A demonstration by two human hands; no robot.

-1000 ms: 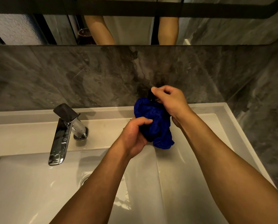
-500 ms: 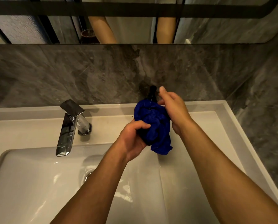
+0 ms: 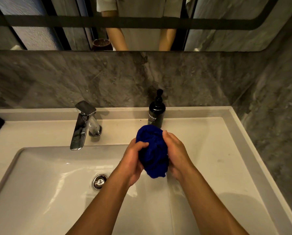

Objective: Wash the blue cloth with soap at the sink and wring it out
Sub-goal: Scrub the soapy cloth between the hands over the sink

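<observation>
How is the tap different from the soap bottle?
The tap is shiny silver metal; the soap bottle is dark with white writing. The tap leans out over the basin; the bottle stands straight up near the wall. The tap has a flat lever on top; the bottle has a pump. Both stand on the white ledge behind the basin.

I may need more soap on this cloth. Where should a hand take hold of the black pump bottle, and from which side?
Probably press the pump head from above, or grip the black pump bottle around its round body from the right. It stands upright on the sink ledge against the wall; the blue cloth, clasped between the left hand and right hand, blocks the front.
</observation>
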